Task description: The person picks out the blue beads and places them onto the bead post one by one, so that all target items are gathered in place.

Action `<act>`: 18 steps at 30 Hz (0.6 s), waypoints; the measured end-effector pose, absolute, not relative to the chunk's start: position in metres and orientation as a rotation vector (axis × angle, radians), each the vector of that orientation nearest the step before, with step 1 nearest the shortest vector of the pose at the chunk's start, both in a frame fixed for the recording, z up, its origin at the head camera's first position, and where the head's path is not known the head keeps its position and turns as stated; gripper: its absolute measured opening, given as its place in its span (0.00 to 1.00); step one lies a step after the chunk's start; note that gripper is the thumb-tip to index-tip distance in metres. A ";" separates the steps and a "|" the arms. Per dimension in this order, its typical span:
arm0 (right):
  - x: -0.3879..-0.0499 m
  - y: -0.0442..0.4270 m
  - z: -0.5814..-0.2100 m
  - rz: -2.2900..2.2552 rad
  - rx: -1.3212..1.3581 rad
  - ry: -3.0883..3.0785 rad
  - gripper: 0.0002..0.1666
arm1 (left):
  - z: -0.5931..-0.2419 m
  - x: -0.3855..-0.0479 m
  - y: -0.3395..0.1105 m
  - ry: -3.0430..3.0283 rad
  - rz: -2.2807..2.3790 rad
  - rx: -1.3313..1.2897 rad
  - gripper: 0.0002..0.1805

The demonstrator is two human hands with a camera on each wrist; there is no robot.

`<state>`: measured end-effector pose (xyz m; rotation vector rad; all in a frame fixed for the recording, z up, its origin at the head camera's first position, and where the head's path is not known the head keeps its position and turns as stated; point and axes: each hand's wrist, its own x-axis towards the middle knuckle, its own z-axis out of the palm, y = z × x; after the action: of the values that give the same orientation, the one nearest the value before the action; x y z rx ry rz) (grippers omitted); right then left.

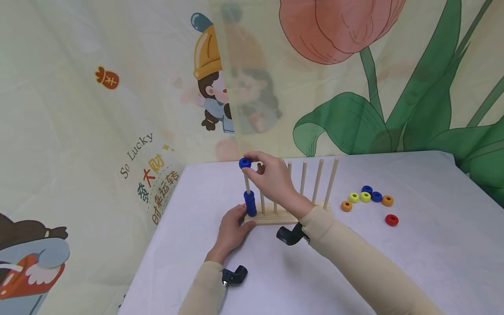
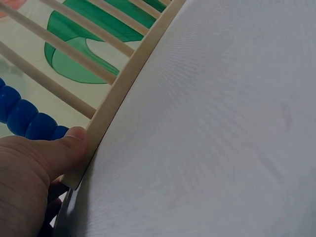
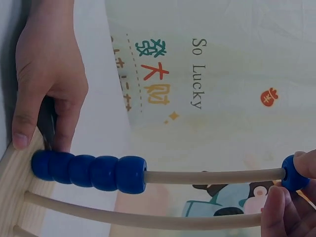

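My right hand [image 1: 276, 178] pinches a blue bead [image 1: 245, 163] at the top of the leftmost wooden peg [image 1: 247, 181]. In the right wrist view the peg's tip meets that bead [image 3: 295, 174]; how far it has entered the hole is hidden. Lower on the same peg sits a stack of several blue beads [image 3: 89, 170]. My left hand [image 1: 231, 231] grips the left end of the wooden base [image 1: 275, 217], its thumb on the front edge in the left wrist view. More upright pegs [image 1: 318, 179] stand along the base to the right, partly behind my right hand.
Loose beads lie on the white table right of the rack: yellow beads [image 1: 354, 197], blue beads [image 1: 376, 197], orange beads [image 1: 387, 201] and a red bead [image 1: 391, 220]. A printed curtain [image 1: 157, 87] hangs behind the table.
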<state>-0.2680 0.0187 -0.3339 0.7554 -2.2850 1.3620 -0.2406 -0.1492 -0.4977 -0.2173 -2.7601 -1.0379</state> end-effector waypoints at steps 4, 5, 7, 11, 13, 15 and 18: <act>-0.268 0.018 -0.332 1.360 0.738 -2.296 0.18 | -0.498 -0.241 -0.149 -2.758 -1.029 -0.216 0.32; -0.268 0.017 -0.331 1.354 0.734 -2.301 0.18 | -0.498 -0.241 -0.150 -2.757 -1.025 -0.219 0.32; -0.268 0.017 -0.330 1.346 0.725 -2.312 0.17 | -0.498 -0.241 -0.150 -2.757 -1.023 -0.222 0.32; -0.268 0.016 -0.328 1.333 0.708 -2.336 0.18 | -0.499 -0.240 -0.150 -2.750 -1.008 -0.243 0.32; -0.268 0.016 -0.328 1.322 0.698 -2.352 0.18 | -0.499 -0.240 -0.150 -2.747 -1.005 -0.247 0.32; -0.268 0.015 -0.328 1.308 0.692 -2.370 0.18 | -0.499 -0.240 -0.149 -2.746 -1.007 -0.244 0.32; -0.269 0.015 -0.330 1.283 0.685 -2.401 0.18 | -0.499 -0.240 -0.149 -2.754 -1.010 -0.236 0.32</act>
<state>-0.2685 0.0153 -0.3302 0.6849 -2.4008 1.2826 -0.2403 -0.1487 -0.4988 -0.2364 -2.7539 -1.0102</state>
